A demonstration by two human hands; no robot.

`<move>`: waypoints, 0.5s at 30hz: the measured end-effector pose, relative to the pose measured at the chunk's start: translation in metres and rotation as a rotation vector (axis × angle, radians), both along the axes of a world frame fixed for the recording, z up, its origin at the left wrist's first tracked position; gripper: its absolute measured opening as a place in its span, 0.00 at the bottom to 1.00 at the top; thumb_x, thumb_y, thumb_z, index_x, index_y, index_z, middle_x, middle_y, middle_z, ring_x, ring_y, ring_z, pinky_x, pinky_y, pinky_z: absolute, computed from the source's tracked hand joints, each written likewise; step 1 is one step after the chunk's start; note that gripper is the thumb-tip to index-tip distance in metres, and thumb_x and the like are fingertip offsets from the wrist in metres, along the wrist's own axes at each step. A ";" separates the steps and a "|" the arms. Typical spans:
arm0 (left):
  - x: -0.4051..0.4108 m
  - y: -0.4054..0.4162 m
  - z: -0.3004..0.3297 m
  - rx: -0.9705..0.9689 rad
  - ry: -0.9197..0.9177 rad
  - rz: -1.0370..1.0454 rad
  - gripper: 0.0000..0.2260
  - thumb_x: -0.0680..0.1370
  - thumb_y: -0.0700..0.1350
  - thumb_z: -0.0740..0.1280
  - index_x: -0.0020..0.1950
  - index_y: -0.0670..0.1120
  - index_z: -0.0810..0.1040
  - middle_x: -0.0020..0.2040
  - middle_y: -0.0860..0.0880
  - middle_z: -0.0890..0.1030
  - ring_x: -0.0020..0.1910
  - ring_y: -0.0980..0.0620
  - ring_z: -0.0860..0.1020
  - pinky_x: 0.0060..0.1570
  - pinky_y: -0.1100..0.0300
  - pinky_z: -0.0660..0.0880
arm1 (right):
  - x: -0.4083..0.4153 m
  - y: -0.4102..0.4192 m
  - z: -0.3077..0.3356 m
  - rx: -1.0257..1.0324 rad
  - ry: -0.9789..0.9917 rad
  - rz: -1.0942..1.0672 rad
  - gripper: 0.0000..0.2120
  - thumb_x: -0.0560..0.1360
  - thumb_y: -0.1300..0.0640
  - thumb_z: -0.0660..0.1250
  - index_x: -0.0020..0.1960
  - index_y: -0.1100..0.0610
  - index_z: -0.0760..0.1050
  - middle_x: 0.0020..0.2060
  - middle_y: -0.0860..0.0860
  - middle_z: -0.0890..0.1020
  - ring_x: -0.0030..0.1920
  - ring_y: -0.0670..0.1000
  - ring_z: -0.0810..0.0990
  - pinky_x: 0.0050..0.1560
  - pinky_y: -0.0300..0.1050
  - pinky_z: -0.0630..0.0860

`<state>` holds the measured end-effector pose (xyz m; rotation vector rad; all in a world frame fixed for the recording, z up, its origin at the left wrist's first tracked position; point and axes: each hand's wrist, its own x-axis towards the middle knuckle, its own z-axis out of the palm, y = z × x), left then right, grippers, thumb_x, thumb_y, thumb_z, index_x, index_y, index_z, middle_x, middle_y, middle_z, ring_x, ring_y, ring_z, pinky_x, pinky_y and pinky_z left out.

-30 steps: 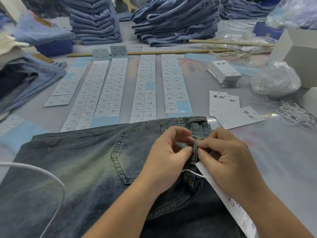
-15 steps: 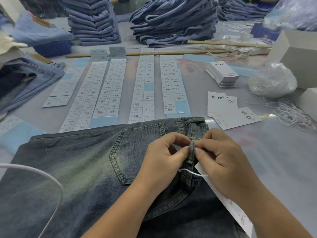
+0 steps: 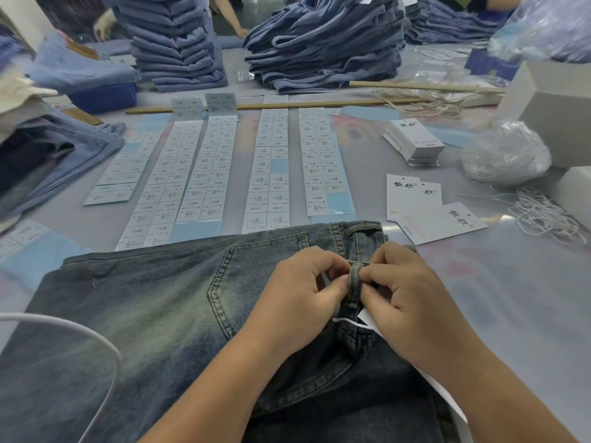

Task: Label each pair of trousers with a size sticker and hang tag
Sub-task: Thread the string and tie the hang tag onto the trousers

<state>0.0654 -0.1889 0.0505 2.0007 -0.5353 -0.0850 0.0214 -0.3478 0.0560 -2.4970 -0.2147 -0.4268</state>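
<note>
A pair of faded blue jeans (image 3: 153, 314) lies flat in front of me, back pocket up. My left hand (image 3: 300, 298) and my right hand (image 3: 406, 298) meet at a belt loop (image 3: 354, 284) on the waistband, and each pinches it from its own side. A white string (image 3: 343, 320) shows just below the loop. A white hang tag (image 3: 447, 398) lies under my right hand and forearm, mostly hidden. Long sheets of size stickers (image 3: 271, 167) lie in rows beyond the jeans. Loose hang tags (image 3: 428, 212) lie to the right.
Tall stacks of folded jeans (image 3: 323, 49) stand at the back, more jeans (image 3: 54, 161) at the left. A pile of tags (image 3: 412, 142), a plastic bag (image 3: 505, 151), white boxes (image 3: 556, 103) and loose white strings (image 3: 543, 215) sit at the right. A white cable (image 3: 80, 334) crosses the jeans.
Both hands have stayed at the belt loop with small finger movements. My view has drifted slightly, so the table looks shifted a little.
</note>
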 end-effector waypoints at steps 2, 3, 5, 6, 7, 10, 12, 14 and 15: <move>0.002 -0.001 0.001 0.083 -0.052 -0.008 0.05 0.78 0.44 0.69 0.43 0.53 0.78 0.39 0.54 0.76 0.37 0.57 0.73 0.37 0.67 0.67 | 0.000 0.002 -0.001 -0.002 0.001 -0.024 0.09 0.73 0.68 0.69 0.35 0.60 0.76 0.36 0.48 0.70 0.40 0.48 0.69 0.39 0.41 0.68; 0.002 -0.002 0.001 0.126 -0.064 -0.009 0.05 0.78 0.45 0.67 0.43 0.53 0.76 0.40 0.55 0.75 0.38 0.57 0.72 0.37 0.67 0.67 | -0.001 0.003 -0.002 0.004 -0.005 -0.043 0.08 0.73 0.67 0.69 0.36 0.60 0.77 0.37 0.48 0.71 0.40 0.47 0.70 0.40 0.39 0.68; 0.000 -0.003 -0.002 0.198 -0.064 -0.006 0.07 0.80 0.47 0.63 0.42 0.54 0.70 0.40 0.55 0.73 0.40 0.58 0.71 0.37 0.66 0.65 | -0.004 0.006 -0.001 0.025 -0.046 -0.087 0.06 0.72 0.67 0.70 0.40 0.59 0.77 0.38 0.47 0.71 0.40 0.46 0.70 0.41 0.34 0.68; -0.002 -0.003 -0.003 0.215 -0.055 -0.002 0.08 0.80 0.48 0.61 0.41 0.55 0.69 0.40 0.55 0.73 0.41 0.58 0.70 0.36 0.66 0.65 | -0.006 0.008 0.001 0.028 -0.074 -0.109 0.07 0.71 0.68 0.70 0.41 0.58 0.75 0.38 0.46 0.71 0.40 0.45 0.70 0.41 0.34 0.68; -0.003 -0.003 -0.005 0.223 -0.045 0.005 0.08 0.80 0.48 0.60 0.40 0.55 0.68 0.40 0.55 0.72 0.40 0.59 0.70 0.36 0.65 0.64 | -0.008 0.010 0.002 0.024 -0.108 -0.108 0.09 0.70 0.69 0.70 0.42 0.57 0.73 0.39 0.46 0.71 0.39 0.45 0.69 0.41 0.34 0.68; -0.004 0.000 -0.009 0.207 0.001 0.028 0.10 0.80 0.48 0.61 0.39 0.53 0.68 0.36 0.55 0.73 0.35 0.58 0.69 0.33 0.64 0.64 | -0.015 0.012 0.008 -0.069 -0.101 0.028 0.06 0.71 0.65 0.66 0.43 0.56 0.71 0.40 0.47 0.71 0.41 0.48 0.69 0.44 0.40 0.68; -0.002 0.003 -0.008 0.144 0.079 0.040 0.09 0.79 0.47 0.64 0.39 0.52 0.71 0.34 0.54 0.75 0.32 0.59 0.69 0.34 0.63 0.67 | -0.021 0.012 0.013 -0.180 0.012 0.093 0.05 0.72 0.54 0.62 0.43 0.53 0.75 0.43 0.46 0.71 0.44 0.50 0.68 0.46 0.48 0.70; 0.000 0.008 -0.008 0.049 0.176 0.057 0.07 0.78 0.45 0.66 0.40 0.50 0.74 0.35 0.51 0.78 0.33 0.57 0.73 0.38 0.59 0.71 | -0.024 0.009 0.017 -0.262 0.118 0.123 0.12 0.71 0.43 0.61 0.44 0.50 0.76 0.45 0.45 0.70 0.47 0.50 0.67 0.48 0.49 0.71; 0.001 0.011 -0.007 0.000 0.221 0.067 0.06 0.78 0.44 0.66 0.41 0.49 0.75 0.35 0.50 0.79 0.33 0.56 0.74 0.40 0.56 0.73 | -0.025 0.008 0.018 -0.313 0.149 0.135 0.14 0.70 0.40 0.61 0.45 0.48 0.77 0.46 0.45 0.70 0.47 0.50 0.67 0.48 0.49 0.72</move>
